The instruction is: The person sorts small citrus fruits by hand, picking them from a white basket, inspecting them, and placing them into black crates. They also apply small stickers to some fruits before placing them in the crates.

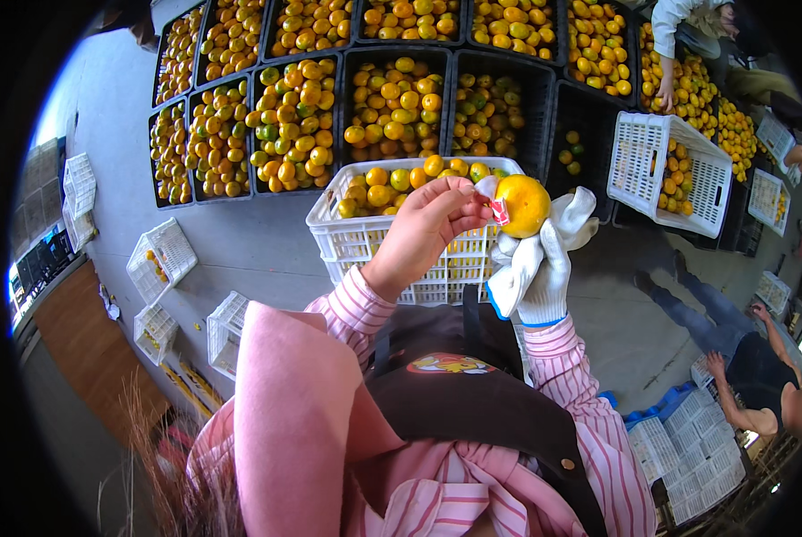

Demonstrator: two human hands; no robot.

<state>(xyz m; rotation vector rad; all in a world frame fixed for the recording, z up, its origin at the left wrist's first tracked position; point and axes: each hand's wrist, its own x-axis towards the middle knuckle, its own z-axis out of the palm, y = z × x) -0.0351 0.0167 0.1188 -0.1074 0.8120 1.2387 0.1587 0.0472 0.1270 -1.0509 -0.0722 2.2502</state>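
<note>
My right hand [545, 268], in a white knit glove with a blue cuff edge, holds up an orange citrus fruit [523, 207]; a loose white glove [516, 282] hangs from the same hand. My bare left hand [434, 218] pinches a small piece of whitish film at the fruit's left side. A red and white label [500, 211] sits against the fruit there; whether it is stuck down I cannot tell. Below both hands stands a white plastic crate [347, 235] holding orange and greenish citrus fruits [378, 195].
Black plastic crates [450, 101] of citrus stand in rows beyond. A white crate [632, 158] is tilted at the right, near a co-worker's hand [666, 90]. Another person [750, 362] is at the lower right, near stacked white crates [699, 443]. More white crates [162, 258] stand on the floor at left.
</note>
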